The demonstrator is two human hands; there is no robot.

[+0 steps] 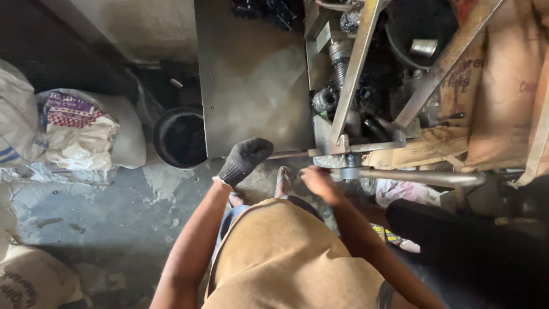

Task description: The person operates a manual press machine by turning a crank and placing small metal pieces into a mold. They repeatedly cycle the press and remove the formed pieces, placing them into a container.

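Gripping the long metal rod (420, 177) near its hub, my bare right hand (316, 178) is curled around it just below the machine frame (349, 74). The rod runs out to the right, smooth grey steel, level, its far end well clear of the frame. My gloved left hand (245, 160) rests half-open at the lower edge of the steel plate (251, 80), holding nothing that I can make out. I judge the bare fingers could get pinched where rod meets hub, or slip on greasy metal. A dark bucket (180, 137) sits on the floor (86, 212) to the left, sacks (80, 129) beyond.
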